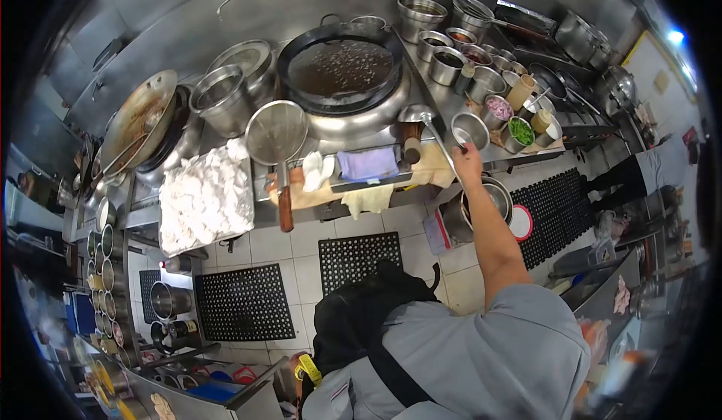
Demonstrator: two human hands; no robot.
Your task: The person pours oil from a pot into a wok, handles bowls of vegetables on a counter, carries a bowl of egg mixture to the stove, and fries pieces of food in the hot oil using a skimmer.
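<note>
My right hand [468, 164] reaches forward, its fingers closed at the near rim of a small steel bowl [471, 130]. The long handle of a steel ladle [417, 112] runs close along the thumb side of this hand. I cannot make out whether the fingers hold the handle, the rim or something small. The ladle's bowl rests beside the large black wok [342, 70], which contains dark liquid with pale foam. Of my left side only a yellow band [307, 369] shows, low by my body; the left hand itself is out of sight.
A tray of white pieces [207, 198] stands left of a wire strainer [277, 133]. Sauce containers [448, 66], chopped greens [520, 130] and sliced onion [498, 107] crowd the right counter. Folded cloths [368, 164] lie along the front edge. Another person [639, 175] stands at far right.
</note>
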